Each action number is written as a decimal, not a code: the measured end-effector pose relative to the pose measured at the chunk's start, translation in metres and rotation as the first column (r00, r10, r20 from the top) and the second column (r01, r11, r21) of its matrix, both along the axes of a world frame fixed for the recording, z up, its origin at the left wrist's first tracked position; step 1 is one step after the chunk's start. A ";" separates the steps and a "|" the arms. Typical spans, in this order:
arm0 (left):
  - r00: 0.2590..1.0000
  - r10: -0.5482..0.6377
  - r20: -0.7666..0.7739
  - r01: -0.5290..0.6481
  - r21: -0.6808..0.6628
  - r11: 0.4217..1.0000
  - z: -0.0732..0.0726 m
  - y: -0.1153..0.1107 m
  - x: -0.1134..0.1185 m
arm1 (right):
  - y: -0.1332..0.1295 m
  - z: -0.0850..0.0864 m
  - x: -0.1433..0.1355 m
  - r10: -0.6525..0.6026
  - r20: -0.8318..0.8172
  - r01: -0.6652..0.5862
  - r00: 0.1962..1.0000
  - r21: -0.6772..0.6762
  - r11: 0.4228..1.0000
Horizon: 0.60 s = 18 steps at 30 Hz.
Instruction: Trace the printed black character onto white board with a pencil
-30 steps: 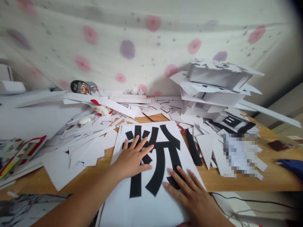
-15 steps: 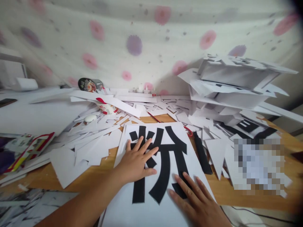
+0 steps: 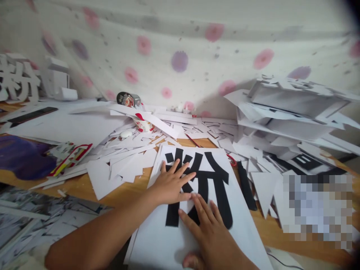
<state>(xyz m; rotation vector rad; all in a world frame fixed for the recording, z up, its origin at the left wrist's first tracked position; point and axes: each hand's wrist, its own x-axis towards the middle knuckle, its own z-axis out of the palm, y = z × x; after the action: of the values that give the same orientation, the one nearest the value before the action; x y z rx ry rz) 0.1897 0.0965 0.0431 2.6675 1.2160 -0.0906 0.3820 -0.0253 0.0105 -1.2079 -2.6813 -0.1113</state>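
A large black Chinese character lies on a white sheet, which rests on what look like more sheets. My left hand is spread flat over the character's upper left strokes. Lower down, my right hand lies across the curved middle stroke, fingers extended and partly apart, thumb tucked near the bottom. Its fingertips come close to my left thumb. Neither hand grips anything. Both hands hide parts of the strokes.
White paper scraps cover much of the wooden table. A paper cup, a black tube-like piece and red-handled scissors lie around the sheet. Stacked white box shapes stand right; a phone lies left.
My right hand has slid left and up across the character, uncovering its lower right stroke. My left hand stays on the upper left strokes. The view has turned somewhat left.
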 end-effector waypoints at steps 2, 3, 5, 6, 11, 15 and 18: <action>1.000 -0.007 -0.007 0.007 0.016 1.000 -0.002 0.001 0.000 | -0.001 0.005 -0.009 -0.060 -0.018 0.057 0.998 -0.150 0.987; 1.000 -0.011 -0.009 0.011 0.024 1.000 -0.002 0.001 0.000 | -0.002 0.007 -0.009 -0.079 -0.017 0.074 0.997 -0.205 0.976; 1.000 -0.016 -0.010 0.017 0.041 0.999 -0.004 0.002 -0.001 | -0.004 0.010 -0.002 -0.113 -0.010 0.107 0.994 -0.259 0.960; 1.000 -0.015 -0.012 0.016 0.048 0.999 -0.005 0.003 -0.001 | -0.006 0.010 0.004 -0.136 -0.010 0.129 0.991 -0.257 0.958; 1.000 -0.002 -0.008 0.003 0.074 0.997 -0.008 0.005 -0.001 | -0.024 0.000 0.043 -0.309 -0.019 0.305 0.951 -0.103 0.947; 1.000 -0.005 -0.013 0.006 0.079 0.997 -0.007 0.005 -0.002 | -0.037 -0.008 0.064 -0.413 -0.043 0.413 0.910 -0.021 0.911; 1.000 0.000 -0.025 0.002 0.080 0.997 -0.006 0.005 -0.002 | -0.028 0.001 0.075 -0.426 -0.097 0.428 0.899 -0.011 0.904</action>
<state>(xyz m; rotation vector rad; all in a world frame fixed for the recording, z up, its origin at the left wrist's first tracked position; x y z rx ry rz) 0.1876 0.1017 0.0366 2.7428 1.2514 -0.0767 0.4567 -0.0533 0.0115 -1.7327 -2.2864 -0.1261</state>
